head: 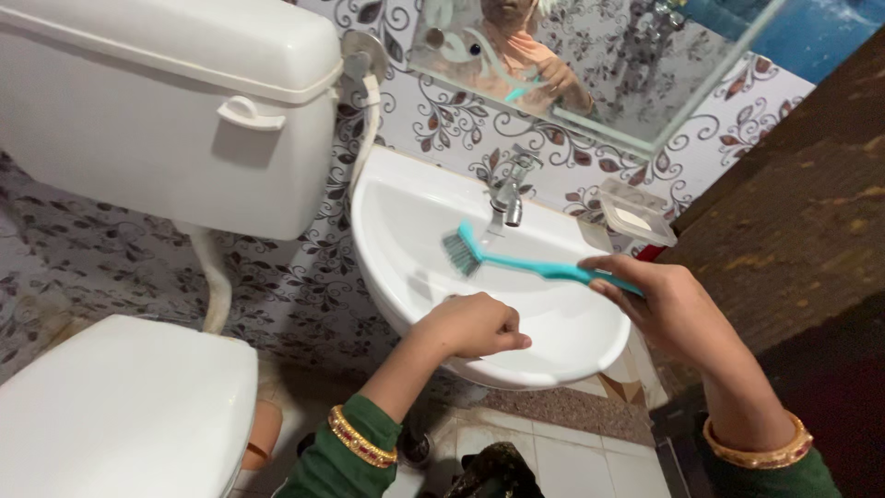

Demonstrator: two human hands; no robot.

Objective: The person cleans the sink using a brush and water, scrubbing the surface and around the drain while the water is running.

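Over white basin (406,263) — right hand (678,309) grips teal brush (516,261); tap (508,194) behind bristles.

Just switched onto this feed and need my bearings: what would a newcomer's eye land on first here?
First the teal brush, held by its handle in the right hand, its bristles over the white basin just below the metal tap. The left hand, loosely closed, rests on the basin's front rim. To the left stands a white cistern above a closed toilet lid.
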